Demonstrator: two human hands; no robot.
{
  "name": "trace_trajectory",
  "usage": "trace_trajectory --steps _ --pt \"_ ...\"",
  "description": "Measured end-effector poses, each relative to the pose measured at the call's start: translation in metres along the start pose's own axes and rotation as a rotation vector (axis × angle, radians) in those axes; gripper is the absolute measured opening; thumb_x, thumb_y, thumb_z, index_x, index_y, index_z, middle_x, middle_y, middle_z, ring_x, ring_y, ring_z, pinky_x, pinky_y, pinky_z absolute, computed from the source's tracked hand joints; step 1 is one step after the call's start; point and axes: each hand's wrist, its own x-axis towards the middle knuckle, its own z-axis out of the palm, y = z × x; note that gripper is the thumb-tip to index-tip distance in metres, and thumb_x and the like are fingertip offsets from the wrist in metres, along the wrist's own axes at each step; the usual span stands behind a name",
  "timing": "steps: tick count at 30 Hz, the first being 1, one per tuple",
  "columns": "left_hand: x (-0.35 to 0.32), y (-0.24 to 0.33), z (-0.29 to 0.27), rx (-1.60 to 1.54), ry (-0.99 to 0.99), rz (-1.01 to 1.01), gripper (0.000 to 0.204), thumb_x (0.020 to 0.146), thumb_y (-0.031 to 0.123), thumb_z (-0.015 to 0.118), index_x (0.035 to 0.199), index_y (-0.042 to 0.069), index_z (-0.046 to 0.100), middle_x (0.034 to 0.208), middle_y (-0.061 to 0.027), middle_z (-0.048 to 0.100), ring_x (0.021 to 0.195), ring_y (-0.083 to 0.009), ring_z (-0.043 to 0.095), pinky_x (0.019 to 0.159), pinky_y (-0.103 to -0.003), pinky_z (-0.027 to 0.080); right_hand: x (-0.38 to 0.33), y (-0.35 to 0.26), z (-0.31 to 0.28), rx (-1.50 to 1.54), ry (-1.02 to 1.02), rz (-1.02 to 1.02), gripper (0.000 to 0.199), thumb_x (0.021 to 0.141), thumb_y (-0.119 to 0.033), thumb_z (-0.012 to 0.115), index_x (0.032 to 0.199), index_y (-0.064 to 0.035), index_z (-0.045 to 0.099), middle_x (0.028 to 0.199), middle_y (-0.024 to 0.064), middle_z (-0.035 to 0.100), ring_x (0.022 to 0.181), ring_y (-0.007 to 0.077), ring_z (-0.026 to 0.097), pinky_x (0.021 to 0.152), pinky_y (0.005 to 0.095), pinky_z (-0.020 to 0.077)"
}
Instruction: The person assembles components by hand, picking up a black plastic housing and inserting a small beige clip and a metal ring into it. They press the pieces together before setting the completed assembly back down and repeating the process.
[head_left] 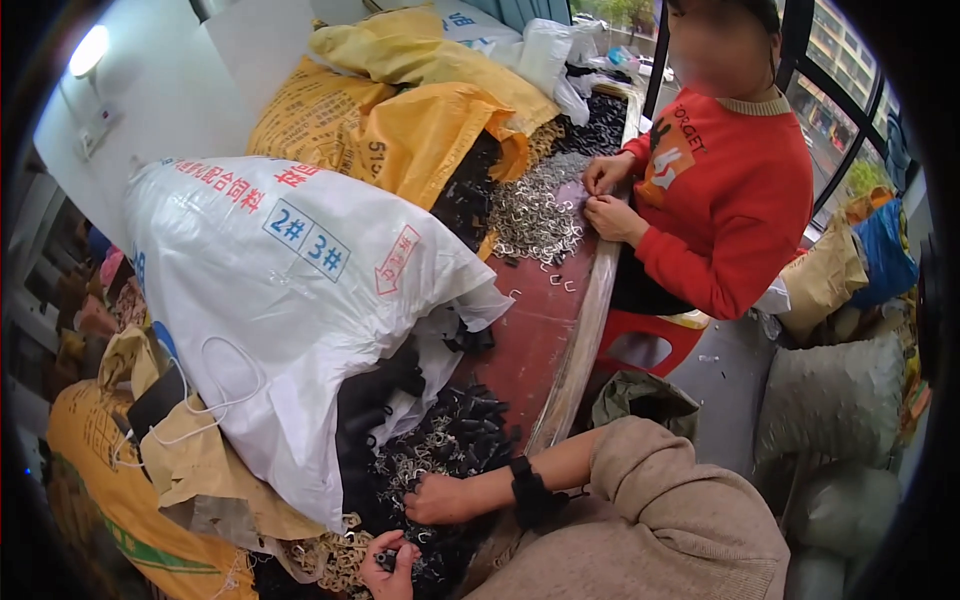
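Fingers of the left hand (388, 580) grasp a black piece (386, 557) at lower centre; the right hand (437, 498), grip unclear, seemingly picks metal clips (428, 458), next needing a fine pinch

We've got blk parts (480, 408) mixed w/ silvery metal bits (425, 462), plus tan rings (340, 557). Worktop (535, 330): dk red. Our big sack (240, 300) is white w/ red & blue print; sack (300, 115) behind, yellow-orange w/ dk print. Our jumper (690, 500): plain beige-brown; wristband (527, 490), blk. Co-worker's sweatshirt (740, 190): red w/ orange & white motif, beige collar. Stool (687, 345): red too.
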Motion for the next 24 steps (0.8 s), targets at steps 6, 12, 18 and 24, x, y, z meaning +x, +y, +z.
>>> trace_trajectory --steps 6,12,18,24 --pt "0.008 0.000 0.004 0.081 -0.079 -0.104 0.018 0.078 0.009 0.053 0.094 0.002 0.052 0.072 -0.0003 0.051 0.063 -0.0068 0.046 0.056 -0.019 0.037 0.002 0.001 -0.001 0.029 0.042 0.016 0.011 0.065 -0.016 0.049 0.066 -0.0048 0.050 0.063 0.0071 0.049 0.051 0.0192 0.053 0.043 0.0316 0.0398" --pt "0.015 -0.032 0.000 0.130 -0.102 -0.047 0.022 0.078 0.012 0.055 0.097 0.002 0.051 0.075 -0.0014 0.052 0.066 -0.0073 0.048 0.059 -0.020 0.039 0.002 0.002 -0.002 0.074 -0.004 -0.036 0.011 0.065 -0.015 0.049 0.066 -0.0046 0.050 0.063 0.0069 0.050 0.051 0.0192 0.054 0.042 0.0317 0.0401" --pt "0.019 -0.053 -0.003 0.134 -0.071 -0.053 0.018 0.077 0.006 0.053 0.092 0.000 0.046 0.070 -0.0035 0.050 0.060 -0.0084 0.049 0.055 -0.018 0.041 0.005 0.001 0.004 0.098 -0.038 -0.045 0.011 0.064 -0.015 0.050 0.066 -0.0040 0.049 0.064 0.0075 0.051 0.053 0.0199 0.055 0.042 0.0314 0.0413" --pt "0.016 -0.062 -0.005 0.180 -0.053 -0.009 0.022 0.074 0.005 0.055 0.094 -0.002 0.049 0.070 -0.0053 0.054 0.061 -0.0100 0.053 0.057 -0.020 0.043 0.001 0.004 -0.007 0.110 -0.019 0.003 0.012 0.063 -0.015 0.051 0.067 -0.0036 0.049 0.063 0.0085 0.050 0.053 0.0222 0.055 0.042 0.0330 0.0422"
